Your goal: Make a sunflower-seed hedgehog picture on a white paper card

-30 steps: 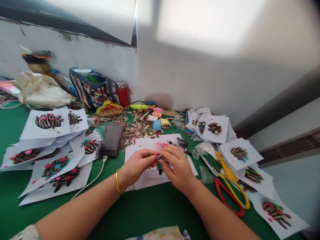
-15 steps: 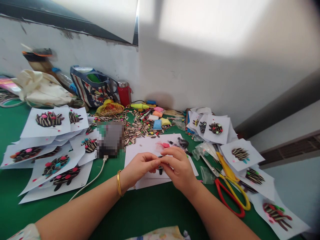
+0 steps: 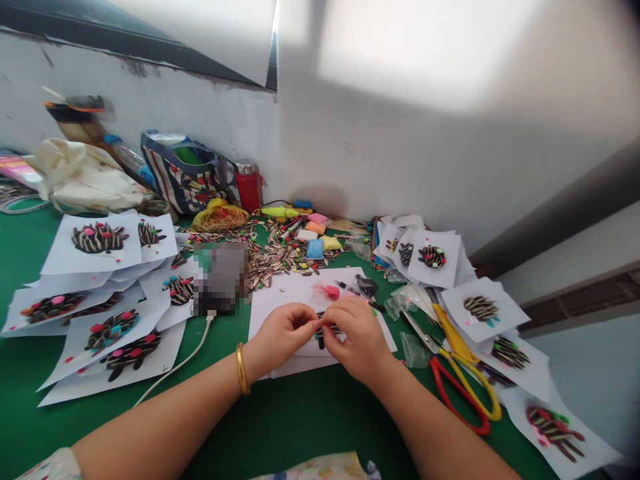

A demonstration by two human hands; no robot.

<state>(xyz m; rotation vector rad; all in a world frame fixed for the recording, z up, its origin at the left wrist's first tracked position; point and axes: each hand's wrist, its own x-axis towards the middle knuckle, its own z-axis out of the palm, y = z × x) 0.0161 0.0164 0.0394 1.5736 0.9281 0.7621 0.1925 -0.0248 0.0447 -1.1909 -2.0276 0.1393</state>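
Over a white sheet of paper (image 3: 270,313), my left hand (image 3: 285,337) and my right hand (image 3: 357,340) meet at their fingertips. Both are closed in a pinch; whatever small thing they hold is hidden by the fingers. Below the fingertips a dark striped seed figure (image 3: 320,338) on the paper shows in part. Just beyond my right hand, a pink lump in clear wrap (image 3: 329,292) and a black lump in clear wrap (image 3: 367,285) lie on the same paper.
Loose striped sunflower seeds (image 3: 270,257) spread behind the paper, beside coloured clay packets (image 3: 315,249). Scissors (image 3: 460,387) lie to the right. Sheets with seed figures are stacked at left (image 3: 55,263) and right (image 3: 457,300). A white cable (image 3: 193,353) crosses the green table (image 3: 310,427).
My fingertips have parted slightly and shifted, and more of the dark seed figure shows below them. The things around my hands have stayed in place.
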